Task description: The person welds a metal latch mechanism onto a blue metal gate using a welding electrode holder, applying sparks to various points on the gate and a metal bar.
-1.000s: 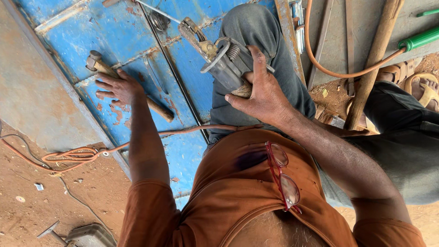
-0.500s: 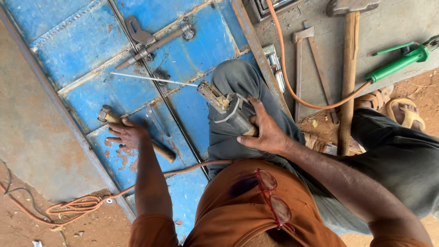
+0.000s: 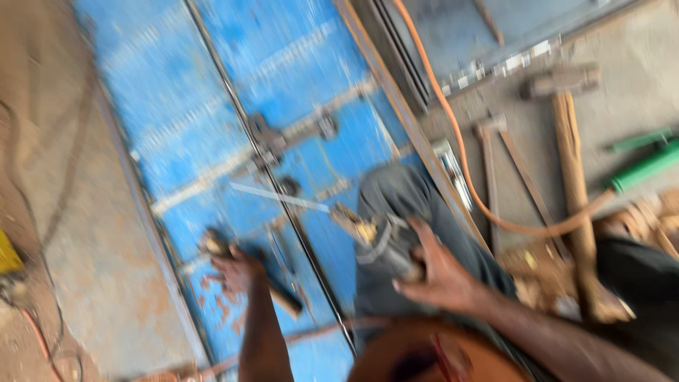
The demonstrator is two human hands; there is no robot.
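Left hand (image 3: 237,272) closed on a hammer (image 3: 249,272), handle toward lower right; right hand (image 3: 442,276) gripping a grinder (image 3: 378,244).

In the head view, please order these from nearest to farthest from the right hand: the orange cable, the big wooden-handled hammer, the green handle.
From the right hand:
1. Orange cable, just upper right of it.
2. Big wooden-handled hammer, further right.
3. Green handle, by the right edge.

A metal door (image 3: 283,106) lies flat on the ground. On it, at the left, the left hand (image 3: 237,272) rests on a hammer (image 3: 247,272). To its right the right hand (image 3: 442,276) holds a tool (image 3: 378,244) on the knee (image 3: 399,198). Further right a sledgehammer (image 3: 573,184) lies on a slab (image 3: 636,92), with a cable (image 3: 467,170) between.
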